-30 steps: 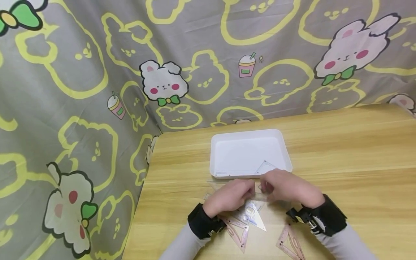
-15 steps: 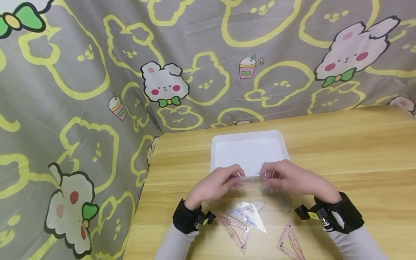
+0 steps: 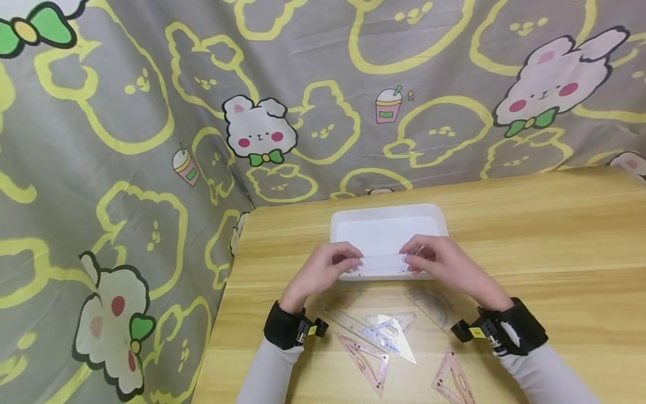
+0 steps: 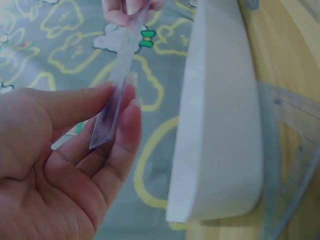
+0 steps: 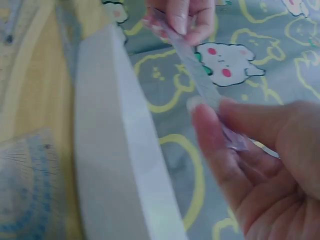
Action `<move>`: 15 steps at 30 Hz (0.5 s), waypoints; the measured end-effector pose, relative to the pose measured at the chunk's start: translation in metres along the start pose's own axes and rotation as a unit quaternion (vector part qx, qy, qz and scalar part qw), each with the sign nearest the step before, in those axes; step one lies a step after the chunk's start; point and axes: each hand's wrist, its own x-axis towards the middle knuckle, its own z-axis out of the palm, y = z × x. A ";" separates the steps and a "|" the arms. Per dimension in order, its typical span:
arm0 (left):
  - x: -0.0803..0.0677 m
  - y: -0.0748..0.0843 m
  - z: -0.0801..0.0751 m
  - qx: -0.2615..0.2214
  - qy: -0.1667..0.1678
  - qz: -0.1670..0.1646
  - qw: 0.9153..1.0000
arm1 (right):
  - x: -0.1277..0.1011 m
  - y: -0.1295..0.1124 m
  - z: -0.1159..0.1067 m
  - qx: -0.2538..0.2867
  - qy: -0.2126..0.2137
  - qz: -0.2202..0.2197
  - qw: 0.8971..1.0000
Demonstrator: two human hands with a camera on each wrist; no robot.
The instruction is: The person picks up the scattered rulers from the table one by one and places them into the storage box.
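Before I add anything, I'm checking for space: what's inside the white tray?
The white tray shows bare floor at the back. Toward the front, the left hand, right hand and the clear ruler they hold cover too much to tell.

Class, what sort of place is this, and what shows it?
Probably an improvised desk workspace: a wood-grain table backed by cartoon-printed fabric, with pink set squares lying on the tabletop.

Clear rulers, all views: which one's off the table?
The held ruler, pinched near its ends by the left hand and the right hand; the other ruler lies on the table, untouched.
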 end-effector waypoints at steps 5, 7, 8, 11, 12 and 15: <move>0.003 -0.014 0.002 0.018 0.033 -0.015 0.999 | 0.005 0.013 0.015 -0.035 0.046 -0.004 0.998; 0.005 -0.019 0.003 0.033 0.037 -0.018 0.999 | 0.006 0.017 0.020 -0.062 0.055 -0.004 0.997; 0.005 -0.021 0.004 0.041 0.037 -0.019 0.998 | 0.006 0.018 0.022 -0.075 0.060 -0.004 0.995; 0.007 -0.024 0.006 0.077 0.035 -0.013 0.996 | 0.008 0.022 0.027 -0.104 0.071 -0.004 0.992; 0.008 -0.024 0.007 0.091 0.034 -0.012 0.995 | 0.008 0.022 0.029 -0.112 0.072 -0.003 0.991; 0.010 -0.026 0.010 0.138 0.028 -0.009 0.990 | 0.010 0.023 0.033 -0.128 0.072 0.005 0.989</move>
